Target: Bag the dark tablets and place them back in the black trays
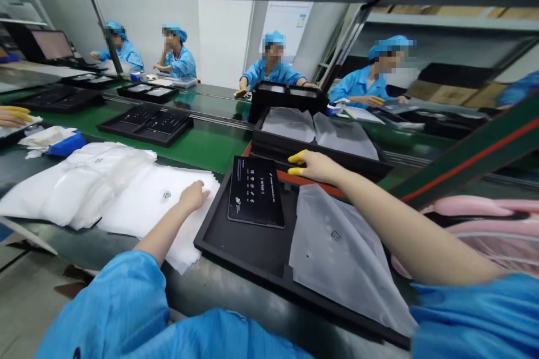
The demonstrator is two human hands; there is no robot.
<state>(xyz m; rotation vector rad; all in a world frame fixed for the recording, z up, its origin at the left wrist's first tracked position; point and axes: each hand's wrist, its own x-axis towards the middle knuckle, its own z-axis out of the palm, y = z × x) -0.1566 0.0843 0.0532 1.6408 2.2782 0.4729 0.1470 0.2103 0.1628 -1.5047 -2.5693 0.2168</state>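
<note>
The tablet [255, 193], its film printed "HYTAB" and "16" with smaller lines too blurred to read, sits in the left part of a black tray [248, 249]. The left hand [193, 197] rests on white bags [147, 196] bearing triangle marks, grip unclear; the right hand [314, 165], yellow-tipped, is empty, fingers parted.

The bench [229, 290] is viewed by one head-worn camera, faced forward and down, with the left hand [192, 196], right hand [318, 166] and black tray [248, 242] seen from near and the co-workers [278, 74] caught farther off, across the green belt [206, 152].
</note>
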